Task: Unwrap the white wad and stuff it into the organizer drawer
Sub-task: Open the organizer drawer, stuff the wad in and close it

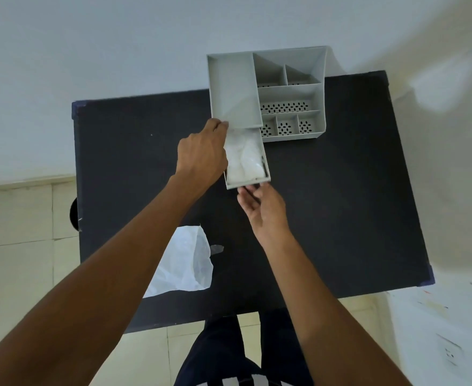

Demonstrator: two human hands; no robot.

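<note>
Grey organizer point(290, 93) at far edge of black table point(340, 204), drawer point(247, 160) pulled out; white wad point(243, 160) inside drawer. Left hand point(201, 154) curled against drawer's left side. Right hand point(262, 210) half open, fingertips at drawer front, nothing held. Clear wrapper point(184, 263) near table's front edge

A grey plastic desk organizer point(268, 90) with perforated compartments stands at the far edge of a black rectangular table point(340, 207). Its pale grey drawer point(257, 183) is pulled out toward the near side, and the crumpled white wad point(244, 160) lies inside it. The left hand point(202, 153) rests against the drawer's left side, fingertips touching the organizer's near left corner. The right hand point(262, 210) sits at the drawer's front, fingers loosely curled against it. A translucent white plastic wrapper point(186, 263) lies flat on the near left of the table.
</note>
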